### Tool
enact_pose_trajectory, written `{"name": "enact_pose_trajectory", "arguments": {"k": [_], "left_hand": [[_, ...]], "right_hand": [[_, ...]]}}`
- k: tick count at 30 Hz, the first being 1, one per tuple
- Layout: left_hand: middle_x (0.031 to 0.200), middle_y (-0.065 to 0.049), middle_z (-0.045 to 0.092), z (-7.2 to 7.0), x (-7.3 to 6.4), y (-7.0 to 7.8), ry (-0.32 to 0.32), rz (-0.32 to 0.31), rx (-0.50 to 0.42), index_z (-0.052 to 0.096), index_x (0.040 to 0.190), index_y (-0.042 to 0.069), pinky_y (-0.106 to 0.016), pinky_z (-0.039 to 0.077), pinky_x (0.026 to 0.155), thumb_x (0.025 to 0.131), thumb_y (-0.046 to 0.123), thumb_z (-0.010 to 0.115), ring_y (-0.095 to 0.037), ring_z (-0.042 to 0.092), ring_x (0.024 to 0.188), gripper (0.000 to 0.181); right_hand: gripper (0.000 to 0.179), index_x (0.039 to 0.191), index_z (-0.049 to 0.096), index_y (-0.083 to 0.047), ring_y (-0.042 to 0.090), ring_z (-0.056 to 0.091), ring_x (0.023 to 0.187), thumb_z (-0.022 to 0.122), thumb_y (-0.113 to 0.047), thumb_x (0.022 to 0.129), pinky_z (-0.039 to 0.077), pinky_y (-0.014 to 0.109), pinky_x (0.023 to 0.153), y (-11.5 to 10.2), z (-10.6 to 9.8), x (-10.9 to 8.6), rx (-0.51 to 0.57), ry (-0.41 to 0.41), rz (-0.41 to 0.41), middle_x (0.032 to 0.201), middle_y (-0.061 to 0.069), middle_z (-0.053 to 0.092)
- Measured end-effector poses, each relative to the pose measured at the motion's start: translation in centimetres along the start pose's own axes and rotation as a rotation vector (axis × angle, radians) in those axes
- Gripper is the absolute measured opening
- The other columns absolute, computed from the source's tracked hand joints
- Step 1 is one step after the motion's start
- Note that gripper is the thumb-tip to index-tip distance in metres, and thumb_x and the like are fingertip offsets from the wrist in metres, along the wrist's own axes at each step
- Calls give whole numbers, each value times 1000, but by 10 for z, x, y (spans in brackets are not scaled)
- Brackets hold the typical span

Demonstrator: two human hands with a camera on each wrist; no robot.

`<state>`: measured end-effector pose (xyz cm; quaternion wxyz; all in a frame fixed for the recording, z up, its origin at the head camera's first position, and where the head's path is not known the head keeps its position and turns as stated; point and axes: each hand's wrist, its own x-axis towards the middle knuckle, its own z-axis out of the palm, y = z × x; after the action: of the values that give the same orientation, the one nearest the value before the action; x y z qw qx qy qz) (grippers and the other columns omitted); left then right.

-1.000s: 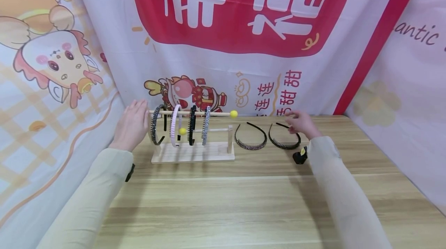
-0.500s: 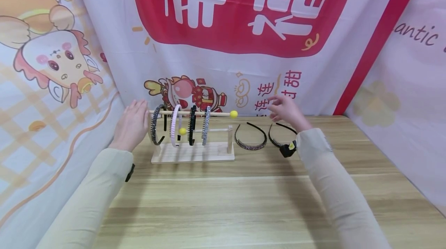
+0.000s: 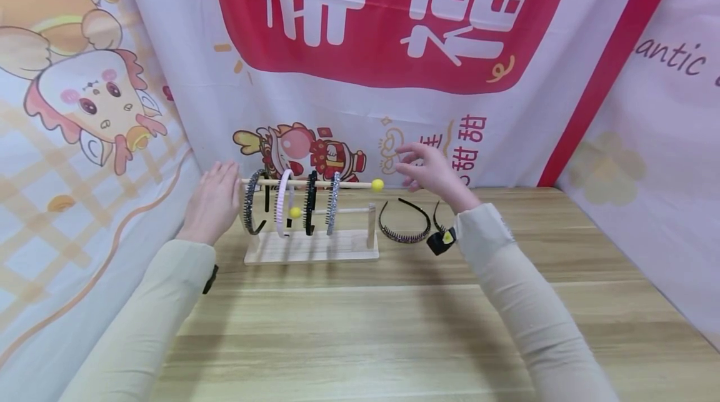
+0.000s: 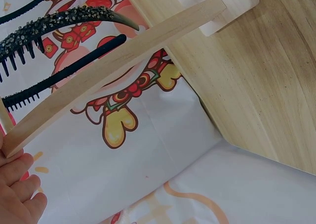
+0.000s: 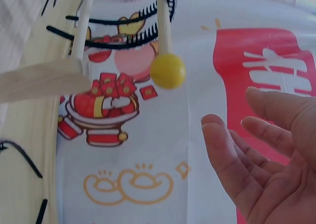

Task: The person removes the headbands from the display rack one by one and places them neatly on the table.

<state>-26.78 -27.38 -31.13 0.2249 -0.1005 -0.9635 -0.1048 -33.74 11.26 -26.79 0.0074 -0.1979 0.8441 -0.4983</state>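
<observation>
My left hand (image 3: 212,202) rests with its fingers against the left end of a wooden headband rack (image 3: 349,249). In the left wrist view its fingertips (image 4: 22,172) touch the top of the upright post (image 4: 113,63). From the upper rod hang a dark glittery headband (image 3: 248,209), a pink one (image 3: 279,209), a black one (image 3: 308,211) and a silver glittery one (image 3: 334,195). My right hand (image 3: 432,172) is in the air to the right of the rod's yellow ball (image 3: 377,185), fingers spread and holding nothing. The right wrist view shows a gap between ball and fingers.
On the wooden table (image 3: 337,333) right of the rack lies a dark toothed headband (image 3: 413,239). Another black headband (image 3: 441,224) beside it is partly hidden by my right wrist. A printed cloth (image 3: 394,108) hangs behind, with more cloth at both sides.
My right hand has moved left from above the far-right headband toward the rod's yellow ball. My left hand and the hanging headbands have stayed in place.
</observation>
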Motion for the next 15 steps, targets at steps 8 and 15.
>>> {"name": "enact_pose_trajectory", "arguments": {"k": [8, 15], "left_hand": [[142, -28, 26, 2, 0, -1, -1, 1, 12, 29, 137, -11, -44, 4, 111, 101, 18, 26, -42, 17, 133, 46], [142, -28, 26, 1, 0, -1, 3, 2, 5, 29, 137, -11, -44, 4, 111, 101, 17, 27, -43, 17, 132, 45]], "right_hand": [[45, 131, 47, -7, 28, 62, 74, 62, -14, 89, 57, 33, 61, -16, 27, 2, 0, -73, -44, 109, 13, 55], [47, 131, 47, -10, 29, 64, 74, 63, -17, 88, 57, 33, 59, -26, 49, 2, -10, -128, -67, 115, 14, 54]]}}
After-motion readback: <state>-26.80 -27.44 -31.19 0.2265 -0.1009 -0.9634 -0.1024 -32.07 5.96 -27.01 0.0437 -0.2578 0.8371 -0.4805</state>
